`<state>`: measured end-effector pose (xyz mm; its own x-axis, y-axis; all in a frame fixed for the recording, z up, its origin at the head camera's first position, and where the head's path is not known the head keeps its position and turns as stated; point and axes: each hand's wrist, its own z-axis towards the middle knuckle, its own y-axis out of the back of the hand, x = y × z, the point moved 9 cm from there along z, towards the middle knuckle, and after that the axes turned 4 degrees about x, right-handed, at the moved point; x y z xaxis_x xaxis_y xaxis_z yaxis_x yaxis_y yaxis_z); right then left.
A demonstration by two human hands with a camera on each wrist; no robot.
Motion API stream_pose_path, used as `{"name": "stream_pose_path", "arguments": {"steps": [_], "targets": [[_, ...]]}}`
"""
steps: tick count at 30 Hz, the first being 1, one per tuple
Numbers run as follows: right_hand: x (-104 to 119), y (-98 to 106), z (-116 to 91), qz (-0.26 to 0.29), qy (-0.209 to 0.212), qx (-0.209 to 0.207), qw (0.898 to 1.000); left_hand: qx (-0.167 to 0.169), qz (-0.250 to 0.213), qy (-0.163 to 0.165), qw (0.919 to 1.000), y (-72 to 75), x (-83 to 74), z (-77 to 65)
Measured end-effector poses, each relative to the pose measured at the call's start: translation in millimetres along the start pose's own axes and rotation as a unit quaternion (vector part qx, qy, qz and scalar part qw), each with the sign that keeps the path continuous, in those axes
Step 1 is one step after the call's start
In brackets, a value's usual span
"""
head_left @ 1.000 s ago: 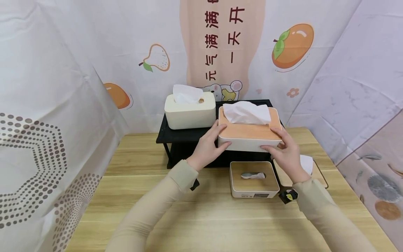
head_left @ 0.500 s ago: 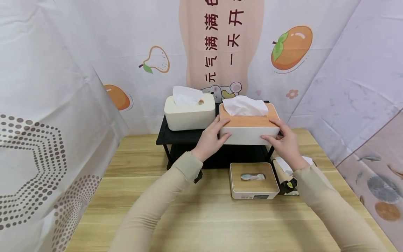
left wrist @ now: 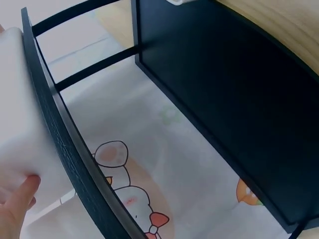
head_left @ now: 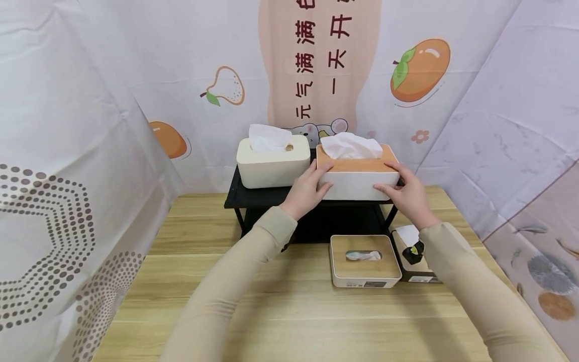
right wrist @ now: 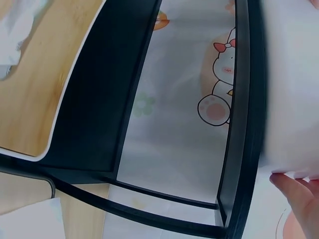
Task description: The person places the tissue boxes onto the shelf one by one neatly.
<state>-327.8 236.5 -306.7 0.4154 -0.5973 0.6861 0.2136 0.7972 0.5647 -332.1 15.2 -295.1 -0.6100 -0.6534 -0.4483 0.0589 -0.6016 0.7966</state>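
Both hands hold a white tissue box (head_left: 355, 185) with a wood-coloured lid and a white tissue sticking out, over the right half of a black two-tier rack's top (head_left: 262, 195). My left hand (head_left: 306, 190) grips its left end, thumb on the front wall and fingers at the lid's edge. At the other end, my right hand (head_left: 408, 195) grips it the same way. In the left wrist view, the left thumb (left wrist: 22, 196) lies along the box's white side. The right wrist view shows the right thumb (right wrist: 294, 194) at its lower edge, close by the rack's upper board (right wrist: 251, 99).
A cream tissue box (head_left: 273, 166) stands on the rack's left half, close beside the held one. Down on the wooden table (head_left: 289, 322), a wood-lidded tissue box (head_left: 365, 274) sits before the rack. Another box (head_left: 422, 274) is partly behind the right sleeve.
Both hands have carried the wood-lidded tissue box backward, farther over the rack's top, their grip unchanged. The cream box and the boxes on the table have stayed put.
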Motion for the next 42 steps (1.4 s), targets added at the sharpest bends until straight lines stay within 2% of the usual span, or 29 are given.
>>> {"name": "stream_pose_path", "arguments": {"steps": [10, 17, 26, 32, 42], "targets": [[-11, -6, 15, -0.021, -0.031, 0.018, 0.999, 0.001, 0.031, 0.021, 0.9993, -5.7, 4.6, 11.3], [-11, -6, 26, -0.029, -0.022, 0.014, 0.999, -0.013, 0.049, 0.023, 0.9984, -7.6, 6.2, 21.6], [-12, -10, 35, -0.05, -0.013, 0.014, 0.999, 0.0, 0.035, 0.05, 0.9981, -14.6, 12.3, 28.3], [-13, -11, 39, -0.062, -0.027, 0.022, 0.997, 0.002, 0.048, 0.064, 0.9968, -16.4, 13.6, 33.1], [-12, -13, 42, -0.075, -0.022, 0.016, 0.997, 0.003, 0.046, 0.081, 0.9957, -17.3, 15.6, 36.4]]}}
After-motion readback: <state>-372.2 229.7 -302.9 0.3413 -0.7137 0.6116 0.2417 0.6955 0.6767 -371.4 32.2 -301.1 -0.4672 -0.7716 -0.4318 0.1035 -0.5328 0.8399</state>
